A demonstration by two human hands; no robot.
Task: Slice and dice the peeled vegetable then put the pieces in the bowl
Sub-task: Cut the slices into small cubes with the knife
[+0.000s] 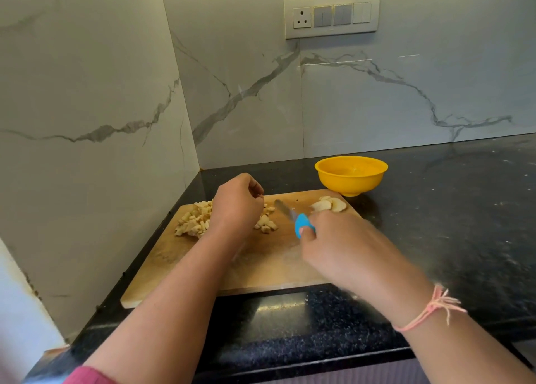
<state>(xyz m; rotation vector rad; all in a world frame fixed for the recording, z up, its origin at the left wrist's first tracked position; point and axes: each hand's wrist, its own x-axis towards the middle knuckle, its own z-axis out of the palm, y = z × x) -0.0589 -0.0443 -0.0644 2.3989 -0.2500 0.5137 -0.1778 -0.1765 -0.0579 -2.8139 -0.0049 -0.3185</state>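
A wooden cutting board [261,264] lies on the black counter. A heap of pale diced vegetable pieces [194,219] sits on its far left part. My left hand [236,203] hovers over the heap with its fingers curled and nothing visibly held. A few uncut slices [329,204] lie at the board's far right corner. My right hand [342,247] grips the blue handle of a knife [293,214], whose blade points away to the left, low over the board between the heap and the slices. The yellow bowl [351,177] stands just beyond the board, with no pieces visible in it.
The black granite counter [449,224] stretches to the right. Marble walls meet in a corner close behind and to the left of the board. A switch panel [332,15] is mounted high on the back wall. The counter's front edge runs just below the board.
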